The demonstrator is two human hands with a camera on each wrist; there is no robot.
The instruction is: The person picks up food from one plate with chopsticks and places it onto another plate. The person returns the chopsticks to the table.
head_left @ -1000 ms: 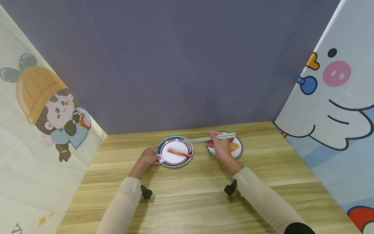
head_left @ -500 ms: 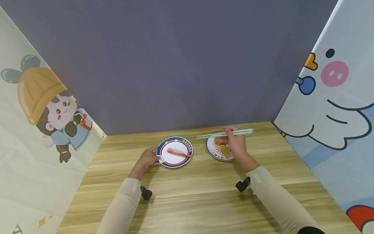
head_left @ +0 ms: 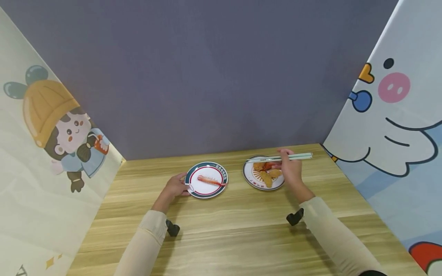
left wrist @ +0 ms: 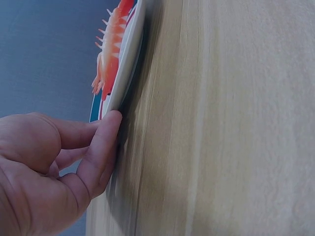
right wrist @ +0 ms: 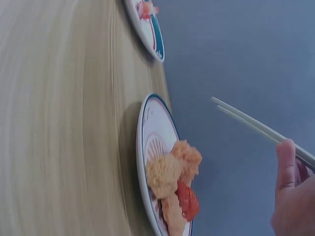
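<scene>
Wood-grained worktop [head_left: 221, 230] fills the lower part of the head view, backed by a plain grey-blue wall [head_left: 221, 76]. Over the last second the right hand [head_left: 291, 168] has travelled rightward with its chopsticks [head_left: 301, 156]: their tips, earlier over the rim of the left plate [head_left: 207, 191], now reach across the top of the right plate [head_left: 249, 179], right of centre. That hand's grip is closed round the chopsticks; in the right wrist view nothing sits between the tips, which lie close together. The shrimp [head_left: 211, 180] stays on the left plate, just below the frame's middle, and the left hand [head_left: 175, 185] has kept its pinch on that plate's left edge. Work therefore seems to have passed from the shrimp to the right plate, where golden fried pieces [head_left: 266, 179] and a red piece [head_left: 269, 165] lie together, apparently not held by the chopsticks.
</scene>
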